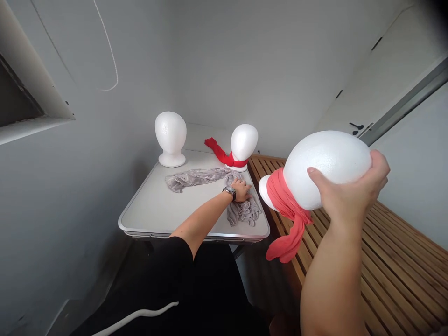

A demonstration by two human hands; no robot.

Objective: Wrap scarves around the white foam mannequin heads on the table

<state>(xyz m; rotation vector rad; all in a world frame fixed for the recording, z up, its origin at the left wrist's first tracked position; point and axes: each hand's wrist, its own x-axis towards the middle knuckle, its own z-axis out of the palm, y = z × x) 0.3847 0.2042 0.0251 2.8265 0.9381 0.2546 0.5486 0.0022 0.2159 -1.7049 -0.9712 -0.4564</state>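
My right hand (357,186) grips a white foam mannequin head (329,154) by its crown, thumb on the near side. The head is tilted on its side in the air above the slatted bench. A coral scarf (285,196) is tied round its neck, with an end hanging down. My left hand (241,190), a watch on its wrist, is on a crumpled grey scarf (199,177) at the table's right side, its fingers curled into the cloth. The fingertips are partly hidden.
On the white folding table (154,205) a bare foam head (171,135) stands upright at the back left. Another foam head (244,142) with a red scarf (222,153) round its neck stands at the back right. A wooden slatted bench (392,242) runs along the right.
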